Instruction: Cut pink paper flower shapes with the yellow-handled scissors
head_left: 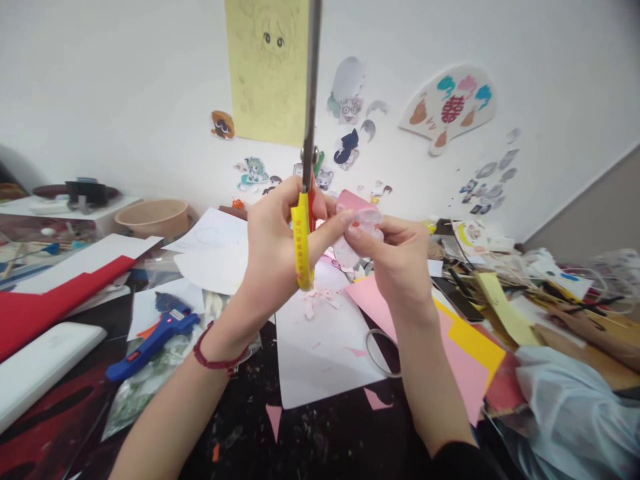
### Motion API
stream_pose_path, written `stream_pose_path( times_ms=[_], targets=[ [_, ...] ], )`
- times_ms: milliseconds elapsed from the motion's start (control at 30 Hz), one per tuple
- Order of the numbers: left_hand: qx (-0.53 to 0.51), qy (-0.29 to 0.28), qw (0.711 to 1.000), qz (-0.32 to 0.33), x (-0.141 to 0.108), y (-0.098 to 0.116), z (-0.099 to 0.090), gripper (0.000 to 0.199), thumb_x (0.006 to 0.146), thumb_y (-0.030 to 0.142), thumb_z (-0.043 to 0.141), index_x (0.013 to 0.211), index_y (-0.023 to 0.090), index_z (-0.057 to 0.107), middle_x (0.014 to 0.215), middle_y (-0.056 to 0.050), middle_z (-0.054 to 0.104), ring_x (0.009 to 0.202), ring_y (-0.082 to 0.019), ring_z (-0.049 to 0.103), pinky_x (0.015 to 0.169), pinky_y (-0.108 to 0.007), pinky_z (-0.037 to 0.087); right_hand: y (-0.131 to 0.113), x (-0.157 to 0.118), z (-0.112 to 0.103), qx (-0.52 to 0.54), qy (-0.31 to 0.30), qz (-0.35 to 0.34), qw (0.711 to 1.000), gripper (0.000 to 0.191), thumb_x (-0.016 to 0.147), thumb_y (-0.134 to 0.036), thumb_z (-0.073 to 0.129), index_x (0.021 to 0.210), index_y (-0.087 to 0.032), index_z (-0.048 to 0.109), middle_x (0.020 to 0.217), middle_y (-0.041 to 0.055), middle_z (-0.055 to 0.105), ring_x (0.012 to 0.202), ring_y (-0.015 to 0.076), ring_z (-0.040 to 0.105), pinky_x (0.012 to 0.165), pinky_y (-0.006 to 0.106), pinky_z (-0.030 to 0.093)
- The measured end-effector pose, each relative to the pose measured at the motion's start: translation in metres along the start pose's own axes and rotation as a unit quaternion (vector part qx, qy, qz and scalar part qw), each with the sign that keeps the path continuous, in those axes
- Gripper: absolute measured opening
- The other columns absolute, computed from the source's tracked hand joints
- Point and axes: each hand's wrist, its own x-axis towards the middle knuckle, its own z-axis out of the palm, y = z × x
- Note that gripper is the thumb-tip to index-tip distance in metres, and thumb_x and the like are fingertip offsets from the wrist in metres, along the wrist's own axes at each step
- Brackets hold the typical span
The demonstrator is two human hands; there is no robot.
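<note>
My left hand (273,247) is closed around the yellow and red handles of a pair of scissors (303,247), whose blades point straight up. Its thumb and fingertips also reach the left side of a small pink and white paper piece (363,213) with a curled top. From the other side, my right hand (403,260) pinches the same paper piece between thumb and fingers. Beneath both hands lies a white paper sheet (320,360) with pink paper scraps (320,301) on it. Pink sheet paper (463,353) lies beside my right forearm.
At left are a blue glue gun (155,343), a white box-shaped device (50,367) and red paper (75,297). A metal ring (370,350) lies by the white sheet. A co-worker's hand (575,323) and light-blue sleeve (570,407) are at right. Behind is a wall with stickers.
</note>
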Motion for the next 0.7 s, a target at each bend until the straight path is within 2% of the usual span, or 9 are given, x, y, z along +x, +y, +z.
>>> stream_pose_path(
  times_ms=[133,267,533,700],
  targets=[
    [-0.032,-0.024,0.999,-0.025,0.003,0.000,-0.005,0.041,0.075,0.034,0.085,0.069,0.021,0.046,0.080,0.001,0.068,0.073,-0.014,0.067,0.064,-0.029,0.053,-0.005,0.000,-0.008,-0.048,-0.025,-0.008,0.999,0.013,0.072,-0.030,0.086,0.068,-0.022,0.078,0.054,-0.0049,0.051,0.054,0.0070,0.042,0.050,0.023,0.037],
    [0.007,-0.040,0.999,-0.023,0.004,0.004,-0.010,0.042,0.072,0.033,0.087,0.068,0.020,0.047,0.083,0.001,0.069,0.088,-0.019,0.072,0.077,-0.032,0.056,-0.013,-0.002,-0.019,-0.106,-0.080,0.014,0.991,0.009,0.076,-0.030,0.084,0.081,-0.022,0.082,0.062,-0.0018,0.061,0.059,0.0093,0.050,0.057,0.026,0.041],
    [0.093,-0.082,0.992,-0.021,0.001,0.000,-0.007,0.044,0.068,0.033,0.089,0.070,0.021,0.047,0.073,0.003,0.060,0.074,-0.015,0.062,0.063,-0.028,0.047,-0.020,-0.002,-0.031,-0.144,-0.133,0.010,0.981,0.007,0.078,-0.028,0.081,0.081,-0.021,0.082,0.065,-0.0004,0.069,0.061,0.0113,0.056,0.056,0.026,0.042],
    [0.076,-0.077,0.994,-0.021,0.000,-0.004,-0.002,0.043,0.068,0.030,0.089,0.068,0.020,0.047,0.070,0.004,0.058,0.070,-0.015,0.062,0.064,-0.029,0.050,-0.022,-0.001,-0.028,-0.166,-0.125,0.012,0.978,0.012,0.073,-0.031,0.086,0.076,-0.020,0.082,0.062,-0.0002,0.067,0.059,0.0117,0.055,0.057,0.027,0.044]
  ],
)
